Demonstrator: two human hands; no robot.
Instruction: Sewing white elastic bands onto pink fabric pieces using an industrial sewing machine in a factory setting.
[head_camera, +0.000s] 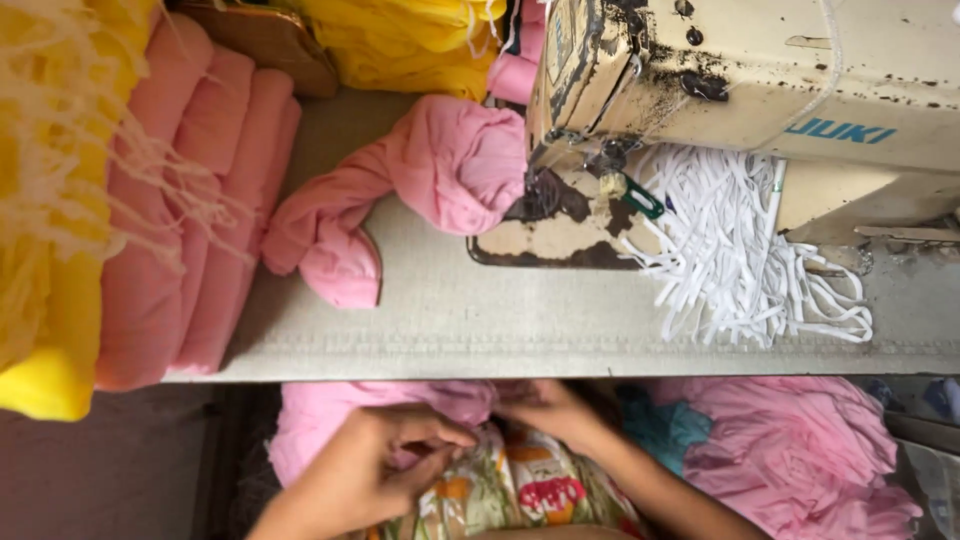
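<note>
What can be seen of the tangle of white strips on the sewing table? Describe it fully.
The tangle of white strips is a loose heap of narrow, flat bands, likely elastic or fabric tape, looped and crossed over one another. It lies on the grey sewing table, spilling from under the arm of the worn cream sewing machine toward the table's near edge. Its upper part touches the machine's base; neither hand touches it.

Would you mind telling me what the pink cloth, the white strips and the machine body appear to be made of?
Pink cloth: soft matte knit, probably jersey; it bunches in rounded folds. White strips: flat woven tape, perhaps elastic; thin limp loops. Machine body: cream-painted metal, seemingly; chipped with dark grime.
</note>
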